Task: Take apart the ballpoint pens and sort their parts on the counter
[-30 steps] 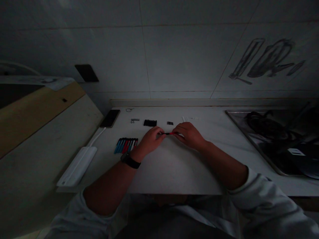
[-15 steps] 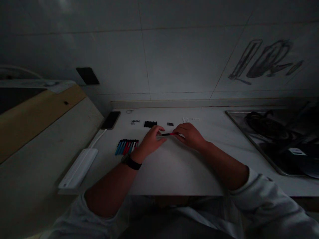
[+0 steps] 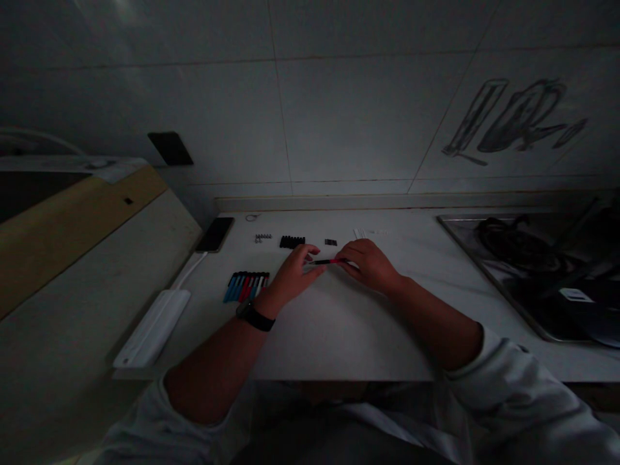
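My right hand [image 3: 371, 263] pinches a thin red and black pen [image 3: 328, 261] and holds it level just above the white counter [image 3: 339, 323]. My left hand [image 3: 293, 274], with a black watch on its wrist, sits at the pen's left tip, fingers curled, thumb and forefinger close to the tip. Left of that hand lies a row of blue, red and white pen barrels [image 3: 246, 285]. Beyond the hands lie a row of black caps [image 3: 292, 241], a small black part [image 3: 330, 242], small grey parts [image 3: 262, 237] and thin white refills [image 3: 361, 232].
A dark phone [image 3: 216, 234] lies at the counter's back left. A white power strip [image 3: 151, 326] with its cable hangs near the left edge. A gas hob [image 3: 533, 271] fills the right side. A tiled wall stands behind. The light is dim.
My left hand has loosened at the pen's tip and drawn slightly left and back. My right hand and the pen have hardly moved.
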{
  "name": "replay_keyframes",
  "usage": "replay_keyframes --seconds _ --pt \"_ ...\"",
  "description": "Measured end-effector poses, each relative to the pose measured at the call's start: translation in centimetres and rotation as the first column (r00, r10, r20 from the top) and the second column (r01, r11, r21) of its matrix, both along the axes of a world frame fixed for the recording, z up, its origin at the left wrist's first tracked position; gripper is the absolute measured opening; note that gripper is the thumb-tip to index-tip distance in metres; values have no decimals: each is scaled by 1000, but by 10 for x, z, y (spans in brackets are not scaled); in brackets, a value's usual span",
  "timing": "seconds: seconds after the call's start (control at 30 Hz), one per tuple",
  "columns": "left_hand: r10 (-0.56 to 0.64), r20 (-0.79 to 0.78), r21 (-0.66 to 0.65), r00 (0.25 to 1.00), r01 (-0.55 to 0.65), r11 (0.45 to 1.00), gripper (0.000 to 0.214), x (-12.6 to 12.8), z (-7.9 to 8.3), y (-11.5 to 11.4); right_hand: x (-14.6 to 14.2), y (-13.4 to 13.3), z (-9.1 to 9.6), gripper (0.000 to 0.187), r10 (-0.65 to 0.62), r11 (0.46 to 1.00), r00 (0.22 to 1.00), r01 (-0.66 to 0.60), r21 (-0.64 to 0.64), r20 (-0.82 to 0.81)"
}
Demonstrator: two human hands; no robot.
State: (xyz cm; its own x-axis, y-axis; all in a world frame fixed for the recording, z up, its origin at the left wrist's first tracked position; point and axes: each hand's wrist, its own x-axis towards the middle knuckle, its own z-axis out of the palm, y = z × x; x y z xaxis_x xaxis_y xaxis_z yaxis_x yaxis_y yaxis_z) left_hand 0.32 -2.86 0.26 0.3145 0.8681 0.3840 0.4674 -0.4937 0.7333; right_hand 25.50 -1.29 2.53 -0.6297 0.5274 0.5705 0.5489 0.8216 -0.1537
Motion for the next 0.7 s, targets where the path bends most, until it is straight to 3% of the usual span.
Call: replay_keyframes --seconds 0.07,0.2,0.3,0.4,0.47,0.6,0.7 --pt "-3 -15 5 1000 3 1000 18 0 2 1 0 -1 0 15 5 1000 1000 -5 5 -5" --pt "-60 -72 27 996 62 998 28 1 4 3 0 0 0 15 10 1000 1000 -10 1 -2" --pt "-58 -57 28 997 60 998 10 1 1 3 0 1 -2 15 2 1000 1000 -2 -9 10" --pt "-16 -22 -4 1000 16 1000 26 1 -1 2 0 1 -2 15 0 1000 1000 0 -11 9" --pt "-12 -41 -5 999 12 1000 14 2 1 1 0 1 -2 15 2 1000 1000 -1 -8 5" --pt "-60 -107 6 992 61 998 30 3 7 3 -1 -1 0 16 6 1000 1000 -6 -3 0" --pt "-81 -97 2 992 81 997 24 4 8 3 -1 0 1 16 15 1000 1000 -15 -4 0"
